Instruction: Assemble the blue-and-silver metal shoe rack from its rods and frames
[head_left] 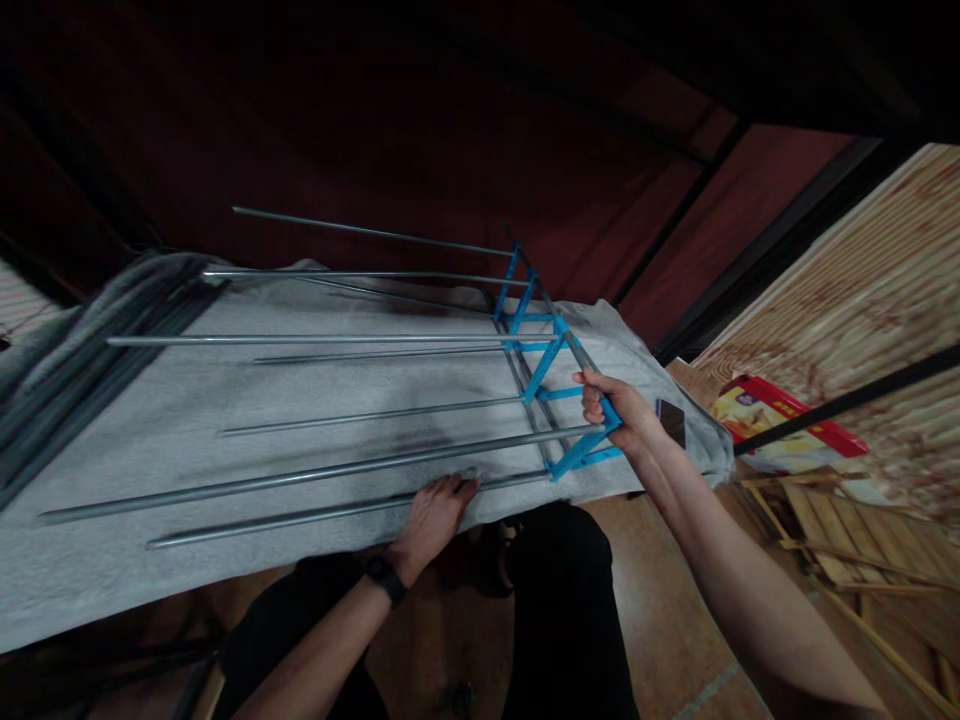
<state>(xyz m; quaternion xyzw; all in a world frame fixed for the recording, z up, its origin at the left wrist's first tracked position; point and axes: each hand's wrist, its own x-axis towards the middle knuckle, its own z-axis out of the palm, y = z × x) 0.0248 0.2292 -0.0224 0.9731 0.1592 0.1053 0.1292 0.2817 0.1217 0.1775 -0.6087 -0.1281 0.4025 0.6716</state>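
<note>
A rack frame of grey metal tubes (pixel 322 339) and blue plastic connectors (pixel 545 367) lies on a light cloth. Several long tubes reach leftward from the connectors, their left ends free. My right hand (pixel 611 402) is closed round the upper crossbar at the frame's near right corner, beside a blue connector. My left hand (pixel 437 512) lies over the lowest near tube (pixel 315 522), fingers curled down on it near the cloth's front edge. Part of that tube is hidden under the hand. A black band (pixel 385 580) sits on my left wrist.
The grey-white cloth (pixel 135 420) covers the work surface, with darker folds (pixel 97 390) at its left. A dark phone-like object (pixel 671 422) lies at the right end. Beyond are a red and yellow box (pixel 787 420) and a wooden folding piece (pixel 870 530). A dark red curtain (pixel 360 140) hangs behind.
</note>
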